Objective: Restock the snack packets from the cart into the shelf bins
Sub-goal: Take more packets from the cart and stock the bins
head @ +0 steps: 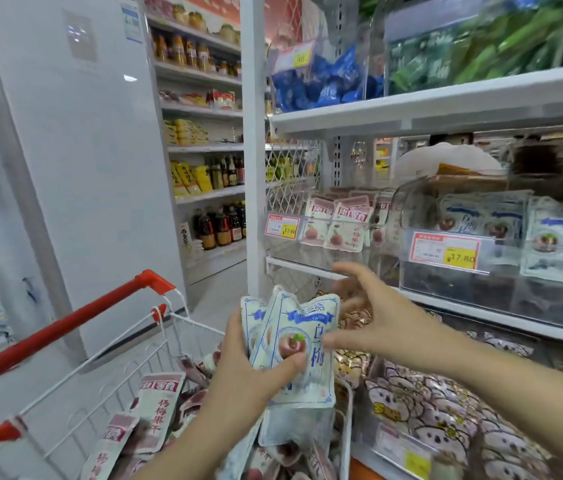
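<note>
The left hand (256, 368) holds a small fan of blue-and-white snack packets (299, 344) upright above the cart (107, 382), thumb pressed across the front packet and fingers wrapped behind. The right hand (373, 320) is spread wide and holds nothing, its fingers touching or just beside the packets' right edge; which one I cannot tell. More packets, red-printed and blue-printed, lie heaped in the cart. Matching blue-and-white packets stand in the clear shelf bin (501, 237) on the right, behind a yellow price tag (446, 252). These packets look light, soft and puffed, with glossy film that would likely slide against itself, so a loose fan could slip apart. A flat pinch across the sealed top or side edge, or a squeeze of the whole stack face to face, seems safest; the contents probably tolerate gentle pressure.
</note>
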A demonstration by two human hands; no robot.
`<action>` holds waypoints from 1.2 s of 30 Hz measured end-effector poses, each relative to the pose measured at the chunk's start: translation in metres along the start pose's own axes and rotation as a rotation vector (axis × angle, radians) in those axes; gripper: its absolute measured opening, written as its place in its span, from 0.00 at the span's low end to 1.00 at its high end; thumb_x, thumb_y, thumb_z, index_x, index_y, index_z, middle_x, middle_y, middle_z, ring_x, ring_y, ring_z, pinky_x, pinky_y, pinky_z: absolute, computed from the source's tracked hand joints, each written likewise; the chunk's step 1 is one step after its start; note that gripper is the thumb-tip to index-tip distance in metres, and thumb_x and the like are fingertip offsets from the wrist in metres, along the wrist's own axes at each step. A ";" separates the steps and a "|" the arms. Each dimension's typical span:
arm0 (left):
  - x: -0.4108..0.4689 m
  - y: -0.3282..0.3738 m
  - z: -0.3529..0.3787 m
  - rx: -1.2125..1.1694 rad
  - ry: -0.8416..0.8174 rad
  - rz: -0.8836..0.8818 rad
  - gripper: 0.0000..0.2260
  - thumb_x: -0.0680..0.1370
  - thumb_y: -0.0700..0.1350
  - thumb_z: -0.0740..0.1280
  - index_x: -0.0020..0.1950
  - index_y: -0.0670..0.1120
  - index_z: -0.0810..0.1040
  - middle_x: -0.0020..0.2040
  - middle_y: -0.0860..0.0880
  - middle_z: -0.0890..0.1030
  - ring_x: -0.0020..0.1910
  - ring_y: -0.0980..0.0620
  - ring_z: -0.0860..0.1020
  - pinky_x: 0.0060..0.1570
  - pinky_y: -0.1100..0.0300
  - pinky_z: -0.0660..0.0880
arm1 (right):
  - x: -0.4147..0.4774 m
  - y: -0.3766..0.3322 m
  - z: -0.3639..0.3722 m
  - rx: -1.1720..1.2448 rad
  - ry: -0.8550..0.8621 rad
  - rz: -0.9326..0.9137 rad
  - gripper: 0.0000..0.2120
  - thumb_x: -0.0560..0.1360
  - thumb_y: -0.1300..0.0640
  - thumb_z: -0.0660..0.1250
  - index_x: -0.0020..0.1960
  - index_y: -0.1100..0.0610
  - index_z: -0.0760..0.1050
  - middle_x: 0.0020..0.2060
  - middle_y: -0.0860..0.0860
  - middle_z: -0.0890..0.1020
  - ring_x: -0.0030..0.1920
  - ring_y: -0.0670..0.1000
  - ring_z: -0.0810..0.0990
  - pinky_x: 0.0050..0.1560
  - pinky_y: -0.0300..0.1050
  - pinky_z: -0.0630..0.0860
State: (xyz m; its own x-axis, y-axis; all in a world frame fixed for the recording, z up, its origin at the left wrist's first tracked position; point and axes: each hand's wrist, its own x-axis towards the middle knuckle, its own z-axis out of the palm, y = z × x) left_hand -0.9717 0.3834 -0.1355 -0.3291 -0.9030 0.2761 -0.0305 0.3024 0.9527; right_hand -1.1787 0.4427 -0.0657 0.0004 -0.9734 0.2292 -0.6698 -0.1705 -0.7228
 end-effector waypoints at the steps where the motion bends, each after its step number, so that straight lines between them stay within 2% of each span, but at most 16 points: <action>1: 0.002 0.009 0.002 0.028 -0.039 0.029 0.41 0.66 0.51 0.82 0.70 0.67 0.61 0.56 0.68 0.82 0.55 0.65 0.81 0.56 0.60 0.77 | 0.002 -0.009 -0.013 -0.002 -0.067 -0.013 0.44 0.64 0.39 0.80 0.71 0.32 0.57 0.63 0.39 0.76 0.57 0.36 0.79 0.60 0.43 0.78; 4: 0.010 0.044 0.013 0.088 -0.131 0.113 0.52 0.63 0.58 0.82 0.77 0.67 0.52 0.65 0.65 0.78 0.61 0.64 0.78 0.64 0.52 0.76 | 0.001 -0.032 -0.045 -0.101 -0.178 -0.039 0.40 0.70 0.49 0.78 0.74 0.39 0.60 0.62 0.31 0.71 0.53 0.25 0.74 0.51 0.22 0.71; 6: 0.022 0.070 0.022 0.119 -0.166 0.192 0.51 0.64 0.59 0.81 0.77 0.69 0.51 0.66 0.64 0.76 0.62 0.63 0.78 0.64 0.50 0.77 | -0.001 -0.043 -0.071 -0.171 -0.091 -0.075 0.40 0.69 0.48 0.78 0.75 0.39 0.62 0.63 0.32 0.69 0.58 0.28 0.73 0.49 0.20 0.68; 8: 0.039 0.098 0.034 0.168 -0.198 0.280 0.50 0.65 0.60 0.81 0.78 0.67 0.52 0.66 0.62 0.76 0.62 0.61 0.79 0.63 0.50 0.78 | -0.004 -0.052 -0.099 -0.207 0.005 -0.107 0.43 0.67 0.46 0.79 0.77 0.41 0.61 0.67 0.36 0.70 0.61 0.33 0.75 0.53 0.24 0.69; 11: 0.070 0.134 0.059 0.162 -0.268 0.380 0.43 0.70 0.49 0.80 0.77 0.59 0.58 0.63 0.61 0.79 0.58 0.63 0.81 0.61 0.51 0.79 | -0.010 -0.063 -0.137 -0.197 0.155 -0.145 0.43 0.67 0.52 0.80 0.76 0.47 0.62 0.61 0.34 0.72 0.49 0.20 0.71 0.46 0.18 0.67; 13: 0.089 0.151 0.080 0.183 -0.301 0.443 0.41 0.71 0.46 0.80 0.77 0.57 0.59 0.64 0.60 0.78 0.60 0.63 0.80 0.64 0.50 0.77 | -0.013 -0.060 -0.156 -0.228 0.259 -0.146 0.42 0.67 0.56 0.80 0.76 0.49 0.63 0.53 0.29 0.69 0.43 0.18 0.70 0.42 0.17 0.66; 15: 0.107 0.161 0.102 0.174 -0.337 0.490 0.41 0.72 0.44 0.79 0.77 0.58 0.59 0.65 0.60 0.78 0.61 0.63 0.79 0.64 0.52 0.77 | -0.013 -0.050 -0.171 -0.258 0.355 -0.128 0.44 0.66 0.56 0.81 0.76 0.49 0.63 0.53 0.30 0.69 0.43 0.21 0.73 0.42 0.20 0.69; 17: 0.122 0.169 0.123 0.169 -0.359 0.509 0.41 0.72 0.44 0.78 0.78 0.59 0.58 0.65 0.63 0.78 0.59 0.65 0.79 0.62 0.56 0.78 | -0.011 -0.038 -0.187 -0.242 0.448 -0.110 0.46 0.65 0.57 0.82 0.77 0.49 0.63 0.57 0.38 0.75 0.46 0.35 0.81 0.45 0.27 0.76; 20: 0.149 0.175 0.154 0.228 -0.386 0.497 0.37 0.72 0.46 0.79 0.72 0.62 0.61 0.60 0.65 0.78 0.56 0.68 0.79 0.59 0.64 0.76 | -0.006 -0.018 -0.206 -0.282 0.550 -0.089 0.48 0.64 0.55 0.82 0.77 0.49 0.62 0.63 0.44 0.73 0.57 0.43 0.78 0.54 0.31 0.72; 22: 0.170 0.171 0.175 0.272 -0.416 0.465 0.37 0.71 0.45 0.79 0.72 0.59 0.61 0.60 0.63 0.79 0.57 0.65 0.80 0.59 0.60 0.78 | 0.003 0.001 -0.216 -0.301 0.564 -0.069 0.47 0.63 0.57 0.83 0.76 0.52 0.64 0.63 0.45 0.75 0.59 0.44 0.78 0.58 0.32 0.72; 26: 0.208 0.157 0.221 0.378 -0.500 0.348 0.38 0.66 0.45 0.82 0.68 0.52 0.63 0.61 0.56 0.78 0.59 0.57 0.78 0.60 0.60 0.76 | 0.021 0.039 -0.238 -0.452 0.500 0.093 0.47 0.59 0.52 0.85 0.73 0.51 0.67 0.63 0.46 0.77 0.60 0.47 0.78 0.63 0.43 0.74; 29: 0.239 0.140 0.257 0.451 -0.624 0.220 0.49 0.52 0.55 0.84 0.69 0.48 0.67 0.59 0.53 0.82 0.58 0.53 0.81 0.61 0.51 0.79 | 0.033 0.062 -0.252 -0.546 0.395 0.204 0.49 0.54 0.45 0.85 0.70 0.48 0.67 0.62 0.41 0.75 0.61 0.46 0.75 0.64 0.42 0.72; 31: 0.256 0.132 0.275 0.516 -0.681 0.172 0.51 0.48 0.58 0.83 0.68 0.46 0.72 0.58 0.52 0.84 0.57 0.52 0.82 0.61 0.51 0.79 | 0.043 0.071 -0.261 -0.653 0.286 0.265 0.50 0.50 0.37 0.81 0.68 0.48 0.69 0.60 0.44 0.79 0.57 0.47 0.78 0.62 0.46 0.76; 33: 0.259 0.135 0.282 0.603 -0.706 0.130 0.40 0.54 0.56 0.84 0.64 0.47 0.78 0.56 0.51 0.85 0.55 0.53 0.82 0.60 0.56 0.78 | 0.053 0.075 -0.273 -0.787 0.154 0.346 0.49 0.52 0.33 0.79 0.68 0.51 0.69 0.58 0.48 0.81 0.54 0.49 0.79 0.59 0.50 0.78; 35: 0.265 0.136 0.287 0.648 -0.757 0.086 0.25 0.64 0.50 0.83 0.58 0.47 0.83 0.52 0.50 0.85 0.50 0.52 0.81 0.50 0.60 0.76 | 0.063 0.078 -0.285 -0.860 0.022 0.477 0.48 0.59 0.32 0.78 0.70 0.55 0.68 0.61 0.51 0.80 0.58 0.52 0.79 0.62 0.51 0.76; 36: 0.266 0.138 0.291 0.677 -0.785 0.071 0.21 0.67 0.50 0.82 0.57 0.47 0.83 0.50 0.49 0.84 0.47 0.51 0.80 0.44 0.60 0.75 | 0.069 0.082 -0.288 -0.885 -0.040 0.522 0.50 0.61 0.32 0.77 0.73 0.57 0.66 0.64 0.53 0.79 0.61 0.54 0.79 0.64 0.51 0.75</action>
State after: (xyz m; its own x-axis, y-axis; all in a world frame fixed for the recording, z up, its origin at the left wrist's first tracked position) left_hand -1.3375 0.2738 0.0321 -0.8652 -0.4975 -0.0629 -0.4312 0.6741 0.5997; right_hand -1.4475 0.4061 0.0791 -0.4339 -0.9009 -0.0096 -0.9009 0.4337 0.0174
